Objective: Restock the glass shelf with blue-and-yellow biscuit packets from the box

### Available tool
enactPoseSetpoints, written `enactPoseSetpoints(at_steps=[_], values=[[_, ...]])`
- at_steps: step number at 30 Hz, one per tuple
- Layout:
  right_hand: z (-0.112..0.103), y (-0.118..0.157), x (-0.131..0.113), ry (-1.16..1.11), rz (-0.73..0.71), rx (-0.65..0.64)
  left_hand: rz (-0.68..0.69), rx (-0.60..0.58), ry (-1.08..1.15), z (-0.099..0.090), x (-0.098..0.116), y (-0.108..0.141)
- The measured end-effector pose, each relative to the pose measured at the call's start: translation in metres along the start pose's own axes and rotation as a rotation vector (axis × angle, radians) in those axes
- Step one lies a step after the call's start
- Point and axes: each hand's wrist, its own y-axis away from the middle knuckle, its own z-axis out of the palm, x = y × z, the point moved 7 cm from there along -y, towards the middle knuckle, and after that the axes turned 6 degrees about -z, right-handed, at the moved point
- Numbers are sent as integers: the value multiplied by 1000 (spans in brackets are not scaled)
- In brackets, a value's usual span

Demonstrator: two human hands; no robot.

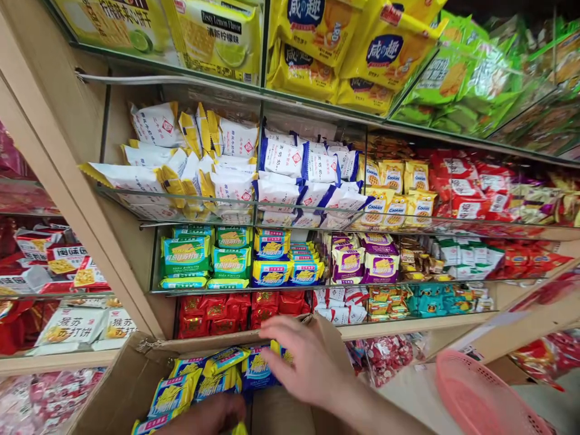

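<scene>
An open cardboard box [106, 386] holds several blue-and-yellow biscuit packets [174, 394]. My right hand [301, 362] is over the box's right part, its thumb and fingers apart, with a blue-and-yellow packet [257, 368] close beside the fingertips. Part of another packet shows through the gap between thumb and fingers; whether they touch it I cannot tell. Low in the box is my left hand [212, 415], blurred, its fingers mostly hidden. A bit of yellow wrapper shows just below it. Matching blue-and-yellow packets [272, 273] stand on the shelf behind, right of green soda biscuit packets [185, 255].
Glass-fronted shelves [203, 205] hold white, yellow, red and purple snack packets. Red packets [217, 314] line the bottom row behind the box. A wooden upright [90, 241] stands at left. A pink plastic basket [480, 393] is at lower right.
</scene>
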Motion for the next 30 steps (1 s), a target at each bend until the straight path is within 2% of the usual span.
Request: enactPoseSetpoints(at_steps=[2,5,7,11,14,18,22,26,28,30], values=[[30,31,18,-171,185,-53,49,6,117,-3,19,-5],[60,53,49,-421,417,-49,117,94,320,-8,44,-12],[65,54,63,-546,482,31,119,145,422,-9,51,-15],[54,54,80,-728,539,269,64,140,506,-7,51,-13],[54,60,83,-870,638,340,46,196,539,-10,48,-9],[54,59,78,-999,639,352,90,338,604,-17,45,-8],[57,57,75,-1033,614,333,65,361,583,-19,39,-11],[66,57,70,-1036,558,231,82,388,485,-27,37,-11],[62,58,69,-1008,544,227,96,400,428,-31,36,-11],[44,54,70,-968,533,296,99,392,376,-32,33,-11]])
